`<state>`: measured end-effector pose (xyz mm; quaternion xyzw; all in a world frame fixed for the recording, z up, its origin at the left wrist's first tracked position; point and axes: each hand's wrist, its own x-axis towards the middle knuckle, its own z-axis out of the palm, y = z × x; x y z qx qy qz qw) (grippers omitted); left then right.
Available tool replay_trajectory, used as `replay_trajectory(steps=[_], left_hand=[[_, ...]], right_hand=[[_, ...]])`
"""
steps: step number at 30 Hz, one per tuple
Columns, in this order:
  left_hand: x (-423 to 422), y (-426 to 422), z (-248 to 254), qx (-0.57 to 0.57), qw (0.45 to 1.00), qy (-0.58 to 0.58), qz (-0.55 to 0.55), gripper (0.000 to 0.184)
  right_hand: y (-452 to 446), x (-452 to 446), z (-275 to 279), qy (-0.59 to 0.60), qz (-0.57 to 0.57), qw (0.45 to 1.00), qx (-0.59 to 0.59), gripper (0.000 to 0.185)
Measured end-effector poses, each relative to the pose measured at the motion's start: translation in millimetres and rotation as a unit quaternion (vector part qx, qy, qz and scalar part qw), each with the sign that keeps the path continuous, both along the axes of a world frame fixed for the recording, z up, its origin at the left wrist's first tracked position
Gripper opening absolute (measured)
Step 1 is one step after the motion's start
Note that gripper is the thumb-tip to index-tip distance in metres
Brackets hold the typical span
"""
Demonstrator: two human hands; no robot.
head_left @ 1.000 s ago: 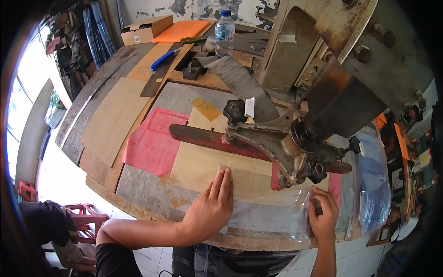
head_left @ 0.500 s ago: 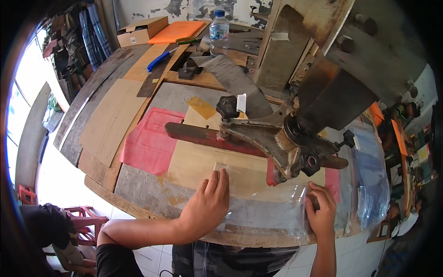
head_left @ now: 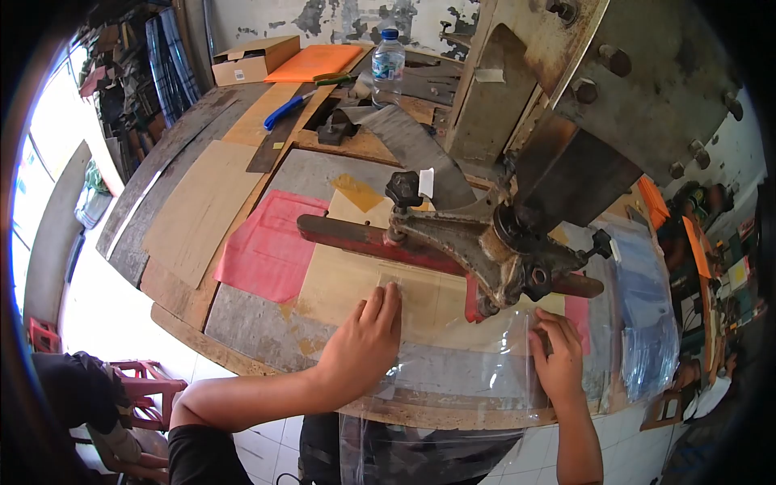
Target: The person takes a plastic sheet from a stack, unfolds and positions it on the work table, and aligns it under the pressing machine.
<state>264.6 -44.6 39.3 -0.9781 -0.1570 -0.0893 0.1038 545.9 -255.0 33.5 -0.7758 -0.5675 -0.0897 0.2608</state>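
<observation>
A clear plastic sheet (head_left: 461,376) lies over the front of the worktop and hangs past its edge. My left hand (head_left: 364,343) rests on the sheet's left side, fingers stretched forward with the tips against a small clear piece (head_left: 394,277) near the press bar. At the sheet's right edge, my right hand (head_left: 558,356) has its fingers curled, with the edge between thumb and fingers. Under the sheet is a tan board (head_left: 343,283), with red sheeting (head_left: 267,250) showing at its left. Just beyond both hands lies the long bar (head_left: 347,232) of the press head (head_left: 505,250).
A stack of clear plastic sheets (head_left: 647,307) lies at the right. Further back are a blue-handled cutter (head_left: 283,111), a water bottle (head_left: 389,65), a cardboard box (head_left: 255,61) and an orange sheet (head_left: 315,63). Another person (head_left: 77,392) sits at lower left.
The view has shifted slightly. My right hand's thumb and fingers have drawn a little to the left with the sheet's edge. My left hand stays nearly in place.
</observation>
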Motion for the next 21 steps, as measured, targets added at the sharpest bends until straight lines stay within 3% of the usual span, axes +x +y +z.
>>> replay_trajectory(steps=[21], left_hand=[[7,14,-4,-0.018,1.0,-0.001,0.003,0.061]], right_hand=[[13,4,-2,0.012,-0.015,1.0,0.008,0.023]])
